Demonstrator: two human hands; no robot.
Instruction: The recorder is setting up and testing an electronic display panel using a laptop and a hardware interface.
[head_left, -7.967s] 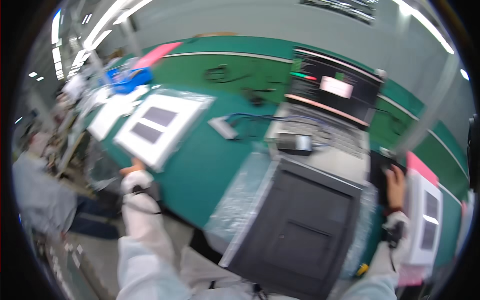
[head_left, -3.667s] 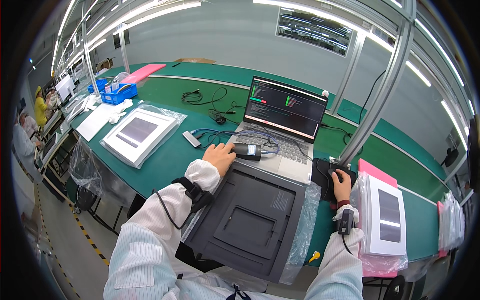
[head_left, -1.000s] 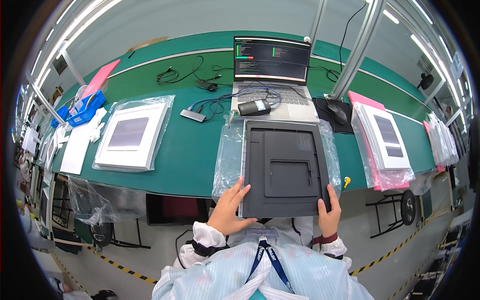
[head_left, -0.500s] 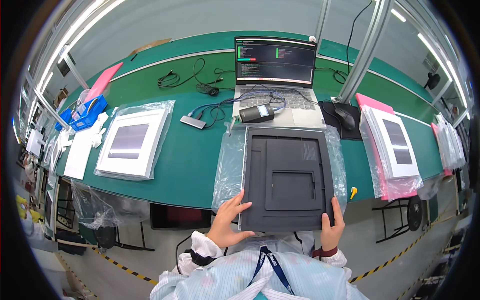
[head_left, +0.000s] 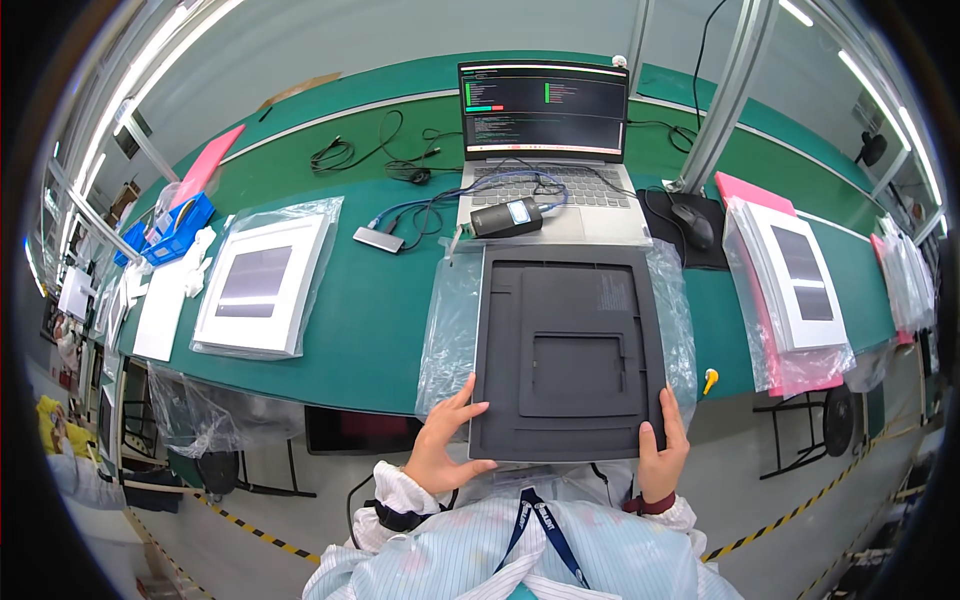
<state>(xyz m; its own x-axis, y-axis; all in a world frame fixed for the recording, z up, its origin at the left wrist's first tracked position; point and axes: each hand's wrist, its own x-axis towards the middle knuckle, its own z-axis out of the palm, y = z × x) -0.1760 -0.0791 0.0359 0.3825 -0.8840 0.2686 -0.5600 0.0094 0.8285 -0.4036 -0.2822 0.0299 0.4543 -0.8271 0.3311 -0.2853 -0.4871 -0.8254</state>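
A dark grey rectangular panel (head_left: 566,435) with a raised, recessed middle lies in front of me, its near end jutting past the table's front edge. My left hand (head_left: 442,440) holds its near left corner, fingers along the side and thumb by the lower edge. At the near right side, my right hand (head_left: 664,450) grips it with the thumb on top and the fingers along the edge. Clear plastic wrap (head_left: 448,330) spreads under the panel and shows on both sides. Just beyond the panel sits an open laptop (head_left: 610,222), with a small black device (head_left: 505,218) on it.
White framed screen units in plastic lie left (head_left: 215,325) and right (head_left: 815,322), the right stack on pink foam (head_left: 752,195). A grey hub (head_left: 379,239), a mouse (head_left: 692,228), a blue bin (head_left: 180,240) and cables (head_left: 335,155) share the green table (head_left: 355,325).
The view has shifted slightly, so the laptop and panel appear a little farther left and up. Both hands keep their places on the panel.
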